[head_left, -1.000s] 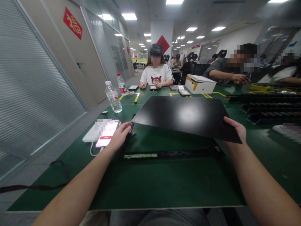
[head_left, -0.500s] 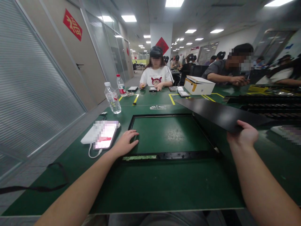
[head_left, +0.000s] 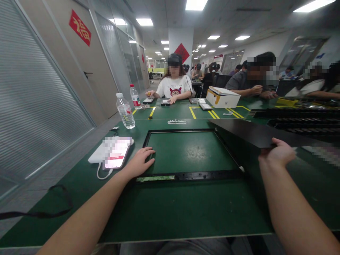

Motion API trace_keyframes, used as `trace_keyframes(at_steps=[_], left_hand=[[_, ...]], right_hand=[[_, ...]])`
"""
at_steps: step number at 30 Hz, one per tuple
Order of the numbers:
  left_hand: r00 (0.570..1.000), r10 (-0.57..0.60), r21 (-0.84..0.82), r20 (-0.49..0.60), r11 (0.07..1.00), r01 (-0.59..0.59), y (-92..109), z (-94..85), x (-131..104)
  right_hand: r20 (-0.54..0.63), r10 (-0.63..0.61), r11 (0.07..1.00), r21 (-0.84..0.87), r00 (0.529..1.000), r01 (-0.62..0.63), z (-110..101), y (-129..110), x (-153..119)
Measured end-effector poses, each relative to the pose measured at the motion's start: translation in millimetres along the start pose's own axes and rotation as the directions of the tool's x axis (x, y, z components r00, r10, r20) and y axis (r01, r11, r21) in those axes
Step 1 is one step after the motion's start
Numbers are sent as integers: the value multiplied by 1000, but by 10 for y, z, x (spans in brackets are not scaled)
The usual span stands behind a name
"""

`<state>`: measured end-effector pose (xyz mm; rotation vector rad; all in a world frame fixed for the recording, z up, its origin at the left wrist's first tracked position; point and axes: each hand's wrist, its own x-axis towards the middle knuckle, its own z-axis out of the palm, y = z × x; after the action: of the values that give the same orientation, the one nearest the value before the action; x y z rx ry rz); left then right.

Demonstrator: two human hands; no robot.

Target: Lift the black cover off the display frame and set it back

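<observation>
A black rectangular frame lies flat on the green table, with a green circuit strip along the left part of its near side. My left hand rests on the frame's left side, fingers stretched out and holding nothing. To the right of the frame, my right hand grips a thin dark flat panel by its near edge. The panel is tilted above the table. Its far left corner comes close to the frame's far right corner; I cannot tell whether they touch.
Left of the frame lie a phone on a cable and a white box-like item. Two plastic bottles stand behind them. Farther back are a white carton and a co-worker. Long black parts lie at the right.
My right hand has lowered the dark panel slightly and moved it a little to the right. The left hand stays on the frame. Across the table, the co-worker's hand has shifted left.
</observation>
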<state>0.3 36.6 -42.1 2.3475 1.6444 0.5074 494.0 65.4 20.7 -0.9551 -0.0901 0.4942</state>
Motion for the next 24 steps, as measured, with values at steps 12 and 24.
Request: trace_keyframes(at_steps=[12, 24], left_hand=[[1000, 9, -20, -4, 1000, -9, -17, 0, -12], [1000, 11, -4, 8, 1000, -11, -14, -1, -11]], right_hand=[[-77, 25, 999, 37, 997, -22, 21, 32, -9], [-89, 50, 997, -59, 995, -55, -61, 188, 265]])
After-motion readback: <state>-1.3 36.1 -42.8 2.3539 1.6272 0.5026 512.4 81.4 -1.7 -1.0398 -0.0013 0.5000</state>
